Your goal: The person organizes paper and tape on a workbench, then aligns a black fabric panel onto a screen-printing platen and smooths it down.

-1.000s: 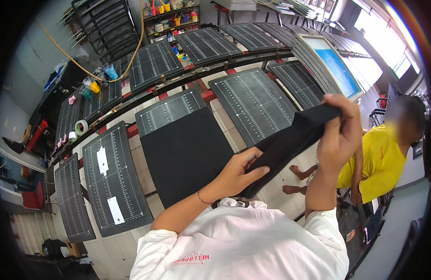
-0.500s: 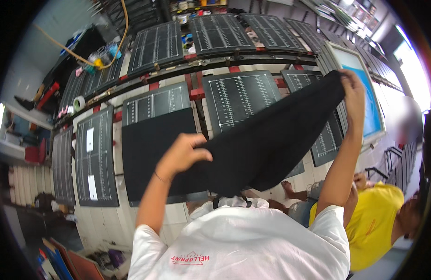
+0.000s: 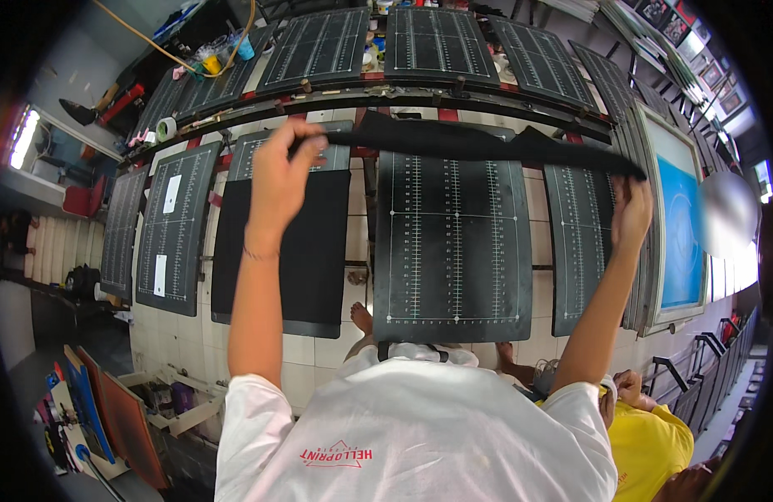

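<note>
Black cloth (image 3: 470, 144) spans my hands at one o'clock.
My left hand (image 3: 279, 180) pinches its nine-o'clock end, my right hand (image 3: 633, 211) its three-o'clock end; a board (image 3: 456, 259) lies at six. If either pinch slips or pulls unevenly, the cloth could crease or snag the screen (image 3: 681, 234) at four.

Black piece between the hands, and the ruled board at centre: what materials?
Black cloth: soft, matte fabric, since it spans limply with folds between left hand and right hand; knit or woven, can't tell.

Ruled board: rigid-looking, dark, low sheen, flat with clean edges and white markings; perhaps rubber-faced or coated, core material unclear.
</note>
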Demonstrator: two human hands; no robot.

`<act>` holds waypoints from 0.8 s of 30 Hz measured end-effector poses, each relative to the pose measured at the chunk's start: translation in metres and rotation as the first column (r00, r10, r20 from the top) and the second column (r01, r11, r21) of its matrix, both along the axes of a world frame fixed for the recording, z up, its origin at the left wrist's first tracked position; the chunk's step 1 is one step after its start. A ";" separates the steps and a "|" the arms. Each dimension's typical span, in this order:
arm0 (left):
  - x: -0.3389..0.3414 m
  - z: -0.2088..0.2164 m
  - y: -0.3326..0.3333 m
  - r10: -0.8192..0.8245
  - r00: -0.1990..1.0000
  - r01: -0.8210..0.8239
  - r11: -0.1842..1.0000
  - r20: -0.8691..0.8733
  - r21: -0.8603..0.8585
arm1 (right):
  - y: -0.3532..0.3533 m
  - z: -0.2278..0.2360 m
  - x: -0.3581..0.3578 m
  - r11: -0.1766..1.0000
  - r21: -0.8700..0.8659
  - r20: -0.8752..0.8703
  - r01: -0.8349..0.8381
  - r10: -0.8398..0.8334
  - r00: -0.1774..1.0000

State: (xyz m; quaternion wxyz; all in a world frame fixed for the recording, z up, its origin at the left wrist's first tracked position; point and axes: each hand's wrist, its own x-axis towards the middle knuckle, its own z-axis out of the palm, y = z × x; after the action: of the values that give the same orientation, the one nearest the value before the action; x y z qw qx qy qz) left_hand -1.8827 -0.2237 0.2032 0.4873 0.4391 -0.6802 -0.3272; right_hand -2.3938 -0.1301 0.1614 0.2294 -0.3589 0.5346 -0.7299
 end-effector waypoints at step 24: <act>0.029 -0.250 0.160 -0.172 0.860 0.086 0.977 0.480 0.195 | 0.139 -0.246 0.026 0.622 0.783 -0.005 0.002 0.003 1.000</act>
State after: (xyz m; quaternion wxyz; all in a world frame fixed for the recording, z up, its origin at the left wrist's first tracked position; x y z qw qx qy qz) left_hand -1.8538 -0.0637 -0.0464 0.2355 0.5007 -0.7803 -0.2916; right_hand -2.3677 0.0093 -0.0844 0.3612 -0.2258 0.7994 -0.4238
